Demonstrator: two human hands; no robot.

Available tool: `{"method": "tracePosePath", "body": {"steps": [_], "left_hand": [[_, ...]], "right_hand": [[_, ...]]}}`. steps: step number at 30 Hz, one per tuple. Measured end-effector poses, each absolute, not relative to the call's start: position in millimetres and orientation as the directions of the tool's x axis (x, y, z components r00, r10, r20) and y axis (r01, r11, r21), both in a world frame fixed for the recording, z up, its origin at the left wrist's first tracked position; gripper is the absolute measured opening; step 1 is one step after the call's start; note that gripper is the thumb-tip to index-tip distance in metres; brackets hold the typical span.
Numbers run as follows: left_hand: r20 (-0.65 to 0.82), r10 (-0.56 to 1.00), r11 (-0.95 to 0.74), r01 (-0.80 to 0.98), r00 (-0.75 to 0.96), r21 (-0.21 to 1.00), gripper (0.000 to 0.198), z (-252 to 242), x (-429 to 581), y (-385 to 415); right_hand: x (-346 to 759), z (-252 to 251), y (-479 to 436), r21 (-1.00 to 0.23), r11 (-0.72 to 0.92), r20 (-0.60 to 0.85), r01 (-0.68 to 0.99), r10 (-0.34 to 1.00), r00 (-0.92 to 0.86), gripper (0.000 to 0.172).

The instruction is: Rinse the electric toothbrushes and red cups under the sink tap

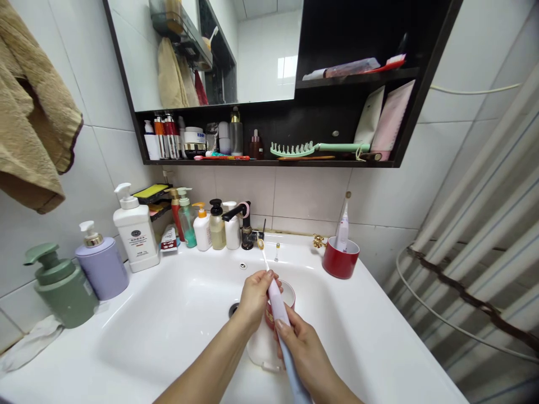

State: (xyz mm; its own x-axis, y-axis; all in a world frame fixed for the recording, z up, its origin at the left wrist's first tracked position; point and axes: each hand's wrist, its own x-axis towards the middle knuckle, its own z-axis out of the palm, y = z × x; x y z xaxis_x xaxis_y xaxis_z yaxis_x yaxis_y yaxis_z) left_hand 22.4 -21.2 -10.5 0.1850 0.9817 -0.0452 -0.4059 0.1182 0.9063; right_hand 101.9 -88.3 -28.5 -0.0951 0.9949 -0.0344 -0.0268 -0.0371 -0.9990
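Note:
Over the white sink (168, 325), both hands hold a lilac-and-blue electric toothbrush (278, 306) with its bristled head pointing up toward the faucet. My left hand (255, 297) pinches the upper end, near where the brush head joins the handle. Lower down, the fingers of my right hand (301, 339) are wrapped round the handle. Beneath the hands, a red cup with a white inside (289, 293) and a whitish translucent item (263, 350) lie in the basin, both partly hidden by the hands and toothbrush.
A red cup (340, 262) holding another electric toothbrush (343, 230) stands on the right rim. The black faucet (246, 227) is at the back, beside several pump bottles. More bottles line the left rim. A dark shelf (269, 163) with toiletries hangs above; a towel (36, 106) hangs left.

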Motion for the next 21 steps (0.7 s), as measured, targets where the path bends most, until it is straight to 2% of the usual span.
{"method": "tracePosePath", "body": {"steps": [2, 5, 10, 17, 21], "left_hand": [[-0.056, 0.977, 0.142, -0.436, 0.205, 0.888, 0.024, -8, 22, -22], [-0.058, 0.979, 0.142, -0.445, 0.198, 0.884, 0.025, -6, 19, -20], [0.004, 0.999, 0.011, -0.382, 0.039, 0.924, 0.021, -10, 15, -12], [0.021, 0.996, 0.018, -0.428, 0.085, 0.904, 0.019, -10, 17, -13], [-0.021, 0.993, 0.075, -0.47, 0.118, 0.879, 0.022, -7, 18, -17]], "right_hand": [[101, -26, -90, -0.995, -0.077, -0.07, -0.056, 0.99, -0.125, 0.044], [101, -28, -89, -0.998, -0.055, -0.053, -0.016, 0.996, -0.077, 0.045], [102, -35, -86, -0.997, -0.005, -0.007, 0.079, 1.0, -0.026, 0.042], [96, -29, -91, -0.983, -0.128, -0.109, -0.135, 0.984, -0.142, 0.043], [96, -31, -91, -0.984, -0.106, -0.09, -0.144, 0.99, -0.111, 0.044]]}}
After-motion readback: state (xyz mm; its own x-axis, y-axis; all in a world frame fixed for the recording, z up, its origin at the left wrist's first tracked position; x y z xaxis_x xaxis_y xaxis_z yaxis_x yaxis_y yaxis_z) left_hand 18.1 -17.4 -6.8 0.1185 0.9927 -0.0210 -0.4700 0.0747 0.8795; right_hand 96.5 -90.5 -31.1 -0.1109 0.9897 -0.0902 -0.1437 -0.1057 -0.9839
